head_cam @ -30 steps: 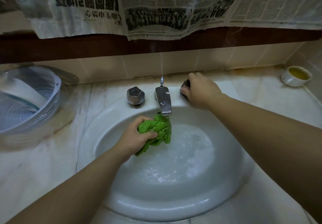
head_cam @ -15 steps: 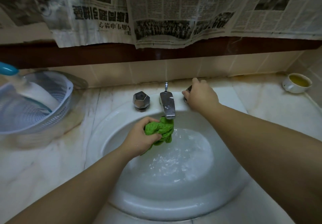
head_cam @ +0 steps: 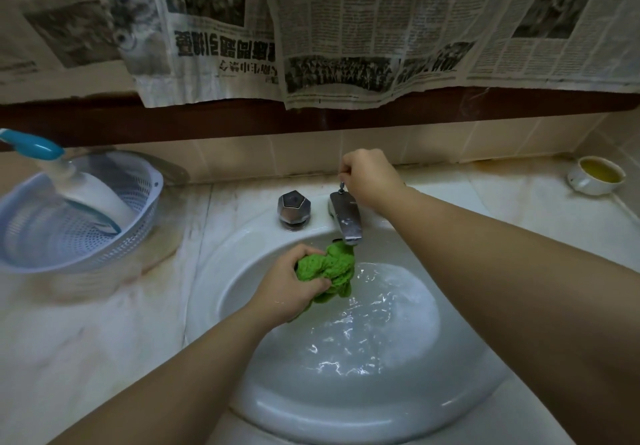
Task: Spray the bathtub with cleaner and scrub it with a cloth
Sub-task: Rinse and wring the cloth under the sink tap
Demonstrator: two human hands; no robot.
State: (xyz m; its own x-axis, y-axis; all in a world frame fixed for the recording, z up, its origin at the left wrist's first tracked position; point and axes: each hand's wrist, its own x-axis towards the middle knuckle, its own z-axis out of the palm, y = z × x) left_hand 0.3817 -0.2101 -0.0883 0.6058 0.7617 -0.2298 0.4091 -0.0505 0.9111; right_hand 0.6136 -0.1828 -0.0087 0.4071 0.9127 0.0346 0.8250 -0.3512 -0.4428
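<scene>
Green cloth [head_cam: 328, 267]: crumpled, knobbly weave, bunched w/ top end just under faucet spout. Left hand's fingers [head_cam: 304, 254] curl over its near-left side, thumb below; rest bulges out past fingertips, tail hanging down toward water.

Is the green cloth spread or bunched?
Bunched: the left hand grips the green cloth crumpled into a wad under the faucet spout.

Newspaper sheets [head_cam: 346, 29] are being hung across the wall above. A small white dish [head_cam: 596, 175] of yellow liquid is being kept at the counter's far-right corner.
</scene>
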